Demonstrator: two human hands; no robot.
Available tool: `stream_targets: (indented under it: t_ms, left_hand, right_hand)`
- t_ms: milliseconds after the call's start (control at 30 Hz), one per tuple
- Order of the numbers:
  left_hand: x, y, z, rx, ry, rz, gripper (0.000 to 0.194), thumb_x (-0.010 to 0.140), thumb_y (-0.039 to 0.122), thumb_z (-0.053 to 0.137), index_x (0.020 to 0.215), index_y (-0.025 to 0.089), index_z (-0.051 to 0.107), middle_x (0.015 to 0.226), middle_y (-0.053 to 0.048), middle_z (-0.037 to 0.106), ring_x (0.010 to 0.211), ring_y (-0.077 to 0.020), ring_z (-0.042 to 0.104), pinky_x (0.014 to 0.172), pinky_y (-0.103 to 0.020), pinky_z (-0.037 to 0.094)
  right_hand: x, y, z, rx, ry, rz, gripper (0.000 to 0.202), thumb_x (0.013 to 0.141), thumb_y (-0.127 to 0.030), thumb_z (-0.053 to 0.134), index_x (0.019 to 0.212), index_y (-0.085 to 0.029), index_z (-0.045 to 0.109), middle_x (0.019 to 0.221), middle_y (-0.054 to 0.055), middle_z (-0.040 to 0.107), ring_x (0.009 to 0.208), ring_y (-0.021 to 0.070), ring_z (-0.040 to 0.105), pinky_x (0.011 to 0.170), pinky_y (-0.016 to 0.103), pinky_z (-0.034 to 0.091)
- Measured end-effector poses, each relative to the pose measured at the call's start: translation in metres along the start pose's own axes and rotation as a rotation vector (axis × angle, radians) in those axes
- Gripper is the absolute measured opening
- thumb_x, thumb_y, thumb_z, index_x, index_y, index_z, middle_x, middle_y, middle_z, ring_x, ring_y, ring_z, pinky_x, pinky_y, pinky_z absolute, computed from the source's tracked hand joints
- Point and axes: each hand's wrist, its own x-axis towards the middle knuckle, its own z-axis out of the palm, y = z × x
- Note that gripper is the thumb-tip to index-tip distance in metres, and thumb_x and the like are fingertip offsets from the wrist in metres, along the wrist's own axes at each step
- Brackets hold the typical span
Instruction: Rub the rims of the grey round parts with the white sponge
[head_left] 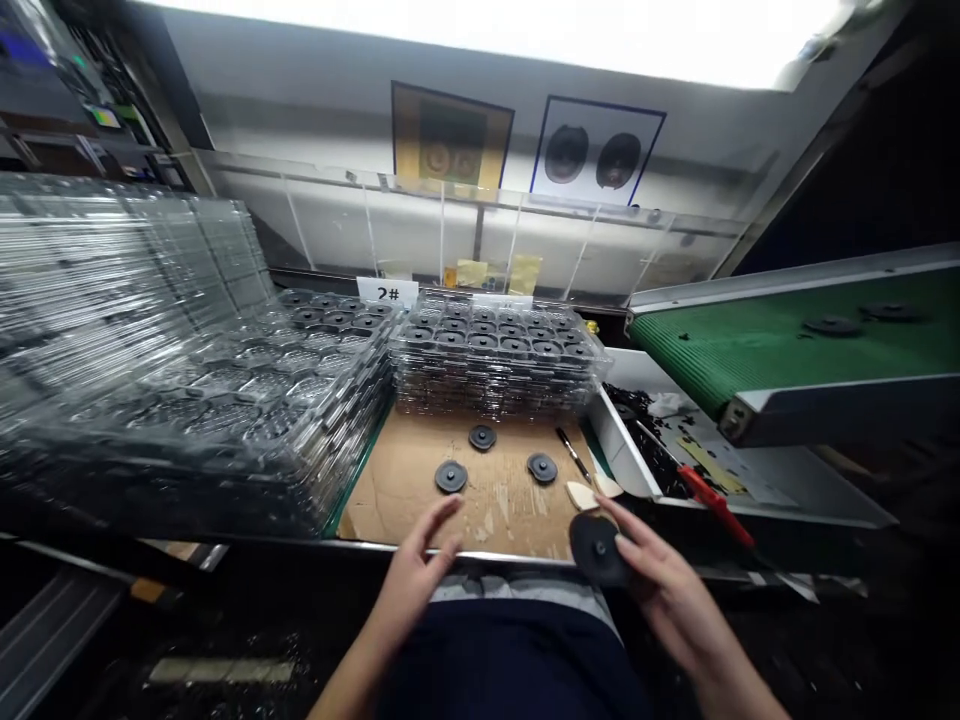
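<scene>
My right hand (660, 570) grips a black rubber-like disc (598, 550) with a small central knob, near the table's front edge. My left hand (424, 555) is raised over the same edge, its thumb and fingers apart with nothing between them. Three similar dark discs lie on the cardboard sheet (405, 450): a left one (451, 476), a back one (482, 437) and a right one (541, 467). Just behind the held disc are pale wedge-shaped pieces (582, 495), partly next to my right fingers. A black pen (574, 453) lies behind them.
Clear plastic trays (495, 370) with discs are stacked at the back; more tray stacks (225, 400) stand left. A white bin (626, 440) of black scraps, with a red-handled tool (712, 503), is at right. Above it juts a green conveyor (787, 340) carrying dark discs.
</scene>
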Motion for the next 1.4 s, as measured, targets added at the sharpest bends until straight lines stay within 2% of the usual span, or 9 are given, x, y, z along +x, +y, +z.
stream_targets:
  t_ms: [133, 400, 567, 667, 767, 933, 1133, 1233, 1400]
  left_hand:
    - [-0.053, 0.041, 0.023, -0.368, -0.276, 0.126, 0.062, 0.075, 0.031, 0.063, 0.130, 0.032, 0.035, 0.138, -0.005, 0.042, 0.128, -0.0214, 0.036, 0.106, -0.036, 0.031]
    - [-0.043, 0.040, 0.043, -0.539, -0.110, 0.034, 0.066, 0.062, 0.037, 0.073, 0.122, 0.031, 0.047, 0.134, -0.007, 0.046, 0.125, -0.0258, 0.040, 0.104, -0.034, 0.033]
    - [-0.012, 0.040, 0.056, -0.655, -0.095, -0.152, 0.068, 0.056, 0.040, 0.076, 0.118, 0.027, 0.052, 0.127, -0.010, 0.053, 0.120, -0.0284, 0.045, 0.097, -0.034, 0.041]
    - [0.011, 0.042, 0.057, -0.832, -0.083, -0.347, 0.065, 0.062, 0.040, 0.072, 0.121, 0.024, 0.049, 0.128, -0.012, 0.051, 0.118, -0.0298, 0.048, 0.096, -0.037, 0.041]
    - [0.034, 0.039, 0.052, -1.038, -0.088, -0.521, 0.058, 0.074, 0.043, 0.061, 0.126, 0.026, 0.042, 0.133, -0.012, 0.047, 0.116, -0.0297, 0.049, 0.101, -0.043, 0.035]
    - [0.057, 0.024, 0.046, -1.245, -0.149, -0.671, 0.047, 0.078, 0.042, 0.057, 0.121, 0.029, 0.045, 0.135, -0.009, 0.045, 0.120, -0.0296, 0.046, 0.103, -0.046, 0.031]
    - [0.065, 0.012, 0.049, -1.340, -0.085, -0.705, 0.055, 0.073, 0.036, 0.065, 0.122, 0.023, 0.043, 0.129, -0.013, 0.050, 0.121, -0.0318, 0.044, 0.105, -0.044, 0.029]
    - [0.069, 0.011, 0.048, -1.331, -0.032, -0.736, 0.053, 0.075, 0.034, 0.062, 0.122, 0.021, 0.042, 0.127, -0.014, 0.051, 0.119, -0.0311, 0.045, 0.105, -0.043, 0.029]
    - [0.073, 0.013, 0.047, -1.219, -0.030, -0.712, 0.055, 0.068, 0.033, 0.069, 0.117, 0.020, 0.051, 0.126, -0.012, 0.053, 0.114, -0.0278, 0.051, 0.098, -0.034, 0.039]
  right_hand:
    - [-0.021, 0.041, 0.047, 0.361, -0.263, 0.135, 0.053, 0.077, -0.021, 0.060, 0.127, -0.025, 0.044, 0.098, 0.004, 0.064, 0.084, 0.0107, 0.060, 0.076, 0.020, 0.045]
    - [0.004, 0.050, 0.077, 0.575, -0.461, 0.289, 0.046, 0.070, -0.019, 0.066, 0.115, -0.024, 0.056, 0.100, 0.004, 0.063, 0.075, 0.0109, 0.060, 0.067, 0.021, 0.046]
    - [0.024, 0.061, 0.071, 0.460, -0.359, 0.278, 0.045, 0.074, -0.035, 0.063, 0.117, -0.027, 0.053, 0.098, 0.004, 0.062, 0.079, 0.0137, 0.060, 0.070, 0.025, 0.046]
    - [0.042, 0.059, 0.049, -0.078, -0.148, 0.112, 0.053, 0.083, -0.049, 0.045, 0.131, -0.029, 0.038, 0.103, 0.007, 0.059, 0.087, 0.0204, 0.057, 0.080, 0.036, 0.044]
    - [0.074, 0.053, 0.007, -0.774, 0.253, -0.122, 0.051, 0.087, -0.050, 0.032, 0.132, -0.028, 0.036, 0.113, 0.010, 0.051, 0.103, 0.0269, 0.050, 0.089, 0.041, 0.039]
    - [0.125, 0.060, -0.050, -1.415, 0.500, 0.037, 0.049, 0.087, -0.044, 0.029, 0.125, -0.018, 0.045, 0.111, 0.017, 0.038, 0.086, 0.0302, 0.056, 0.072, 0.045, 0.046]
    - [0.128, 0.089, -0.060, -1.380, 0.379, -0.358, 0.032, 0.087, -0.038, 0.040, 0.106, -0.019, 0.055, 0.109, 0.012, 0.052, 0.097, 0.0237, 0.054, 0.086, 0.036, 0.043]
    - [0.122, 0.084, -0.059, -1.304, 0.286, -0.380, 0.027, 0.087, -0.036, 0.042, 0.106, -0.023, 0.057, 0.100, 0.004, 0.061, 0.092, 0.0196, 0.057, 0.084, 0.034, 0.044]
    - [0.112, 0.034, -0.001, -0.976, 0.198, -0.295, 0.028, 0.084, -0.032, 0.051, 0.111, -0.030, 0.055, 0.109, -0.002, 0.060, 0.096, 0.0159, 0.058, 0.077, 0.025, 0.048]
